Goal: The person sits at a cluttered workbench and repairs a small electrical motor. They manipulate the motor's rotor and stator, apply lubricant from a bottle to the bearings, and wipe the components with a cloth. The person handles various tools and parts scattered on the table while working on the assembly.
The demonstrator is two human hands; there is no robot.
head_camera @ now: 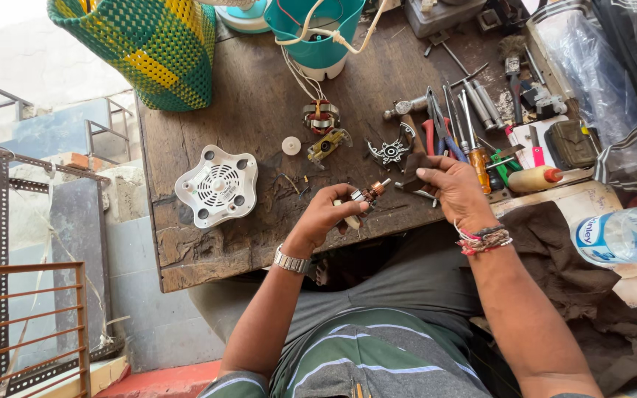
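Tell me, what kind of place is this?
Probably a small repair workbench for electric appliances. The worn wooden table holds pliers and screwdrivers and a white vented cover, and the left hand holds a small motor rotor.

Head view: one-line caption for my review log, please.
Over a wooden workbench, left hand holds a small motor armature; right hand pinches a dark scrap beside it.

You wear a grey shirt [377, 361] with green and white stripes, short-sleeved, leaving your forearms bare. A silver metal watch [291, 261] bands your left wrist. On your right wrist sit red and white threads [481, 242] beside a dark band. Grey trousers [414, 276] cover your lap.
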